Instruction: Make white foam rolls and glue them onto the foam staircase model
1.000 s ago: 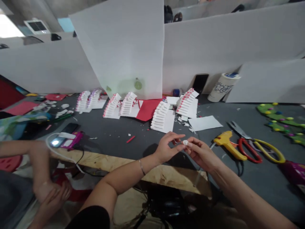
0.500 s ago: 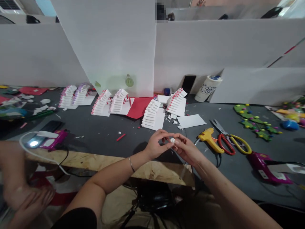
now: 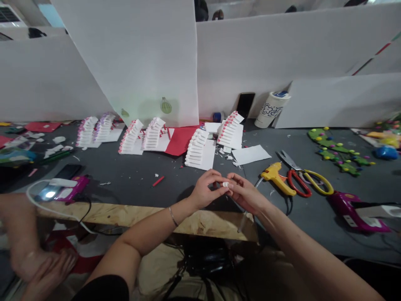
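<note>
My left hand (image 3: 206, 190) and my right hand (image 3: 249, 194) meet just above the near side of the dark table. Between their fingertips is a small white rounded piece (image 3: 225, 184); its exact kind is too small to tell. Both hands are closed in a pinch at it. Behind them stands a stepped row of white sticks with white tips (image 3: 196, 148) on a white card. To its right is a similar row with pink-red tips (image 3: 230, 127). A yellow hot glue gun (image 3: 277, 177) lies right of my right hand, beside scissors with red and yellow handles (image 3: 299, 182).
More stepped rows (image 3: 130, 138) stand left on cards, near a red sheet (image 3: 181, 140). A blank white card (image 3: 251, 155), paper scraps, a phone (image 3: 245, 104) and a white cup (image 3: 272, 109) lie or stand behind. Purple devices (image 3: 360, 213) sit at both sides. Another person's hands (image 3: 44, 267) are at lower left.
The camera view has tilted and shifted slightly. My fingers have turned the white piece a little; both hands stay in nearly the same place.
</note>
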